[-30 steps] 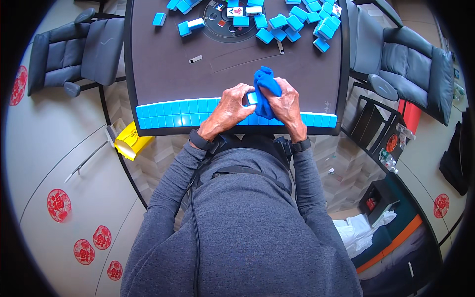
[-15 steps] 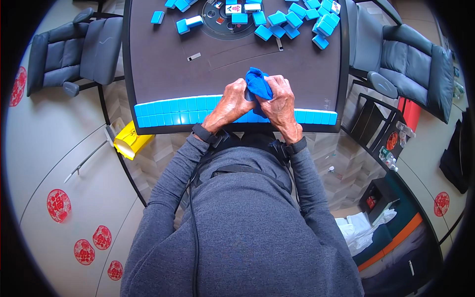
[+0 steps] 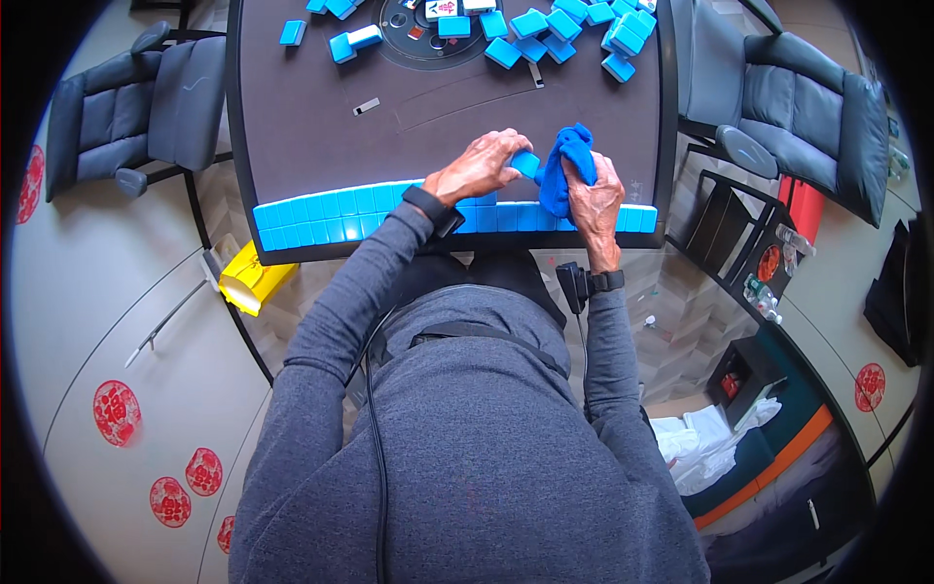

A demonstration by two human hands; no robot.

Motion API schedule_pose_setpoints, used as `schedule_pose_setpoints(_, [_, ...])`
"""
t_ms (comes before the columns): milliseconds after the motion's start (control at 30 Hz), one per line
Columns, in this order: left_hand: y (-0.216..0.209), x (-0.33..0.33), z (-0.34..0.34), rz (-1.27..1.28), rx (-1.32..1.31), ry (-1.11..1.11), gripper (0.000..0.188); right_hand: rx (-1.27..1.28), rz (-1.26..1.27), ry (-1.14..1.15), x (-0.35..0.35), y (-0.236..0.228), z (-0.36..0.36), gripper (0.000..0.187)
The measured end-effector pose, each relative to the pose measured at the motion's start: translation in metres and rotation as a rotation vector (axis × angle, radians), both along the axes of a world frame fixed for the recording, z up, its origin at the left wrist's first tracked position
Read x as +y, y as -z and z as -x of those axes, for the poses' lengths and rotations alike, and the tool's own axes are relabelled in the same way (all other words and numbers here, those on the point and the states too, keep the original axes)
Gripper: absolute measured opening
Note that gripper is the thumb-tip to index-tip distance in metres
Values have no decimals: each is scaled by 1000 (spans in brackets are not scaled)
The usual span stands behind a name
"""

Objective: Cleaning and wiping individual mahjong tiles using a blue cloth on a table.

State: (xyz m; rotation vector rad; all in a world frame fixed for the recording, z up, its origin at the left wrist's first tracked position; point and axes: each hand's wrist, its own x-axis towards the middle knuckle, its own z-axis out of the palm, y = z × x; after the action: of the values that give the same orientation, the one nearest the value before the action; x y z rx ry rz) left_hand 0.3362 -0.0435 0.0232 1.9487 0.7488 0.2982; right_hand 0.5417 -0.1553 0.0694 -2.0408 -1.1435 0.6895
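Between the fingertips of my left hand (image 3: pixel 482 167) is a blue-backed mahjong tile (image 3: pixel 525 164), held above the near part of the table. My right hand (image 3: pixel 595 201) grips a bunched blue cloth (image 3: pixel 566 167), just right of that tile. Under both hands, along the table's near edge, runs a long row of mahjong tiles (image 3: pixel 341 212) with blue backs up. The row is two tiles deep at the left, and a single line shows at the right. Part of it is hidden by my hands and left wrist.
Loose mahjong tiles (image 3: pixel 559 34) lie scattered at the table's far side, around a round centre panel (image 3: pixel 418 39). The dark table (image 3: pixel 311 136) has a raised black rim. Grey padded chairs (image 3: pixel 793 112) stand on both sides. A yellow box (image 3: pixel 251 279) hangs near the left corner.
My hands were together at the cloth and are now apart. The left holds a tile in view; the right has moved rightward with the cloth. The view has shifted slightly.
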Motion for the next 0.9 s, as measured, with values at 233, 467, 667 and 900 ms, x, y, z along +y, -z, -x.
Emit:
schedule_pose_setpoints(233, [9,10,-17,-42,407,367,42,1,21,41,-28,10,-5,35])
schedule_pose_setpoints(467, [45,-1,-5,-108,196,197,43,-10,57,29,-31,12,-5,34])
schedule_pose_setpoints(667, [49,-19,-5,-154,148,182,35,11,48,28,-25,12,-6,35])
schedule_pose_setpoints(900, [34,-26,1,-88,191,291,29,-14,55,-3,-24,16,-4,32])
